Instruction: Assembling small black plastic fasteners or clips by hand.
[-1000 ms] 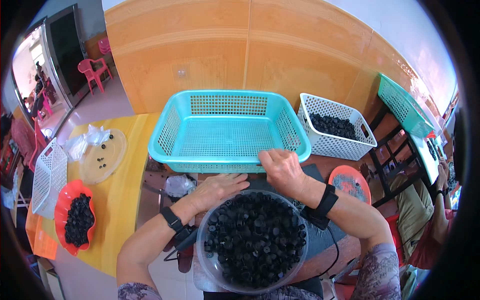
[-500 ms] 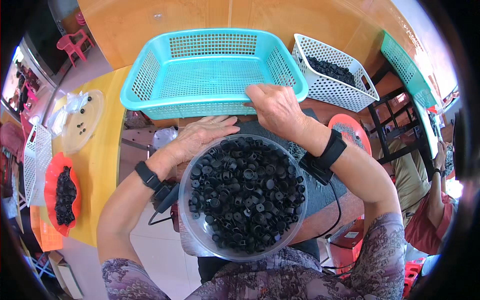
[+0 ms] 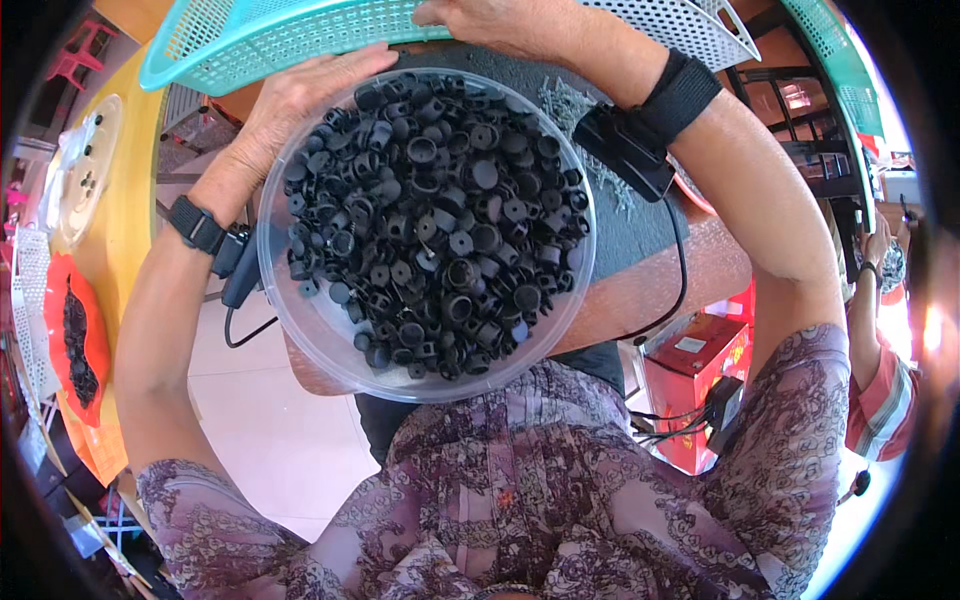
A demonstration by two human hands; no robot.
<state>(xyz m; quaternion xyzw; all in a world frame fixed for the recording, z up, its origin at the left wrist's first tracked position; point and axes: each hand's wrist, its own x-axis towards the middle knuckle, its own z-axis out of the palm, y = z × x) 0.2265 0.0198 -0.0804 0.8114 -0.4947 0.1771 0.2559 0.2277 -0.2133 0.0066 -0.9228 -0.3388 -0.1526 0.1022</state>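
Note:
A round clear plastic tub [image 3: 275,300] stands in front of me, heaped with small black plastic caps [image 3: 440,230]. My left hand [image 3: 305,90] lies beside the tub's far left rim, its fingers stretched out together along the near side of a turquoise plastic basket [image 3: 270,62]. At the basket's near right side, my right hand [image 3: 510,22] has its fingers bent and closed on the wall; the top of the picture cuts part of this hand off. Both wrists wear black straps with small black devices.
Grey thread-like bits [image 3: 600,150] lie on a dark mat [image 3: 640,235] right of the tub. A white perforated basket [image 3: 690,35] stands far right. A red scalloped dish [image 3: 95,335] and a yellow table [image 3: 135,190] are at left. Another person's arm [image 3: 865,310] shows at right.
The view has tipped down toward my body, so the tub, baskets and hands sit higher in the picture. Both hands keep nearly the same places against the turquoise basket.

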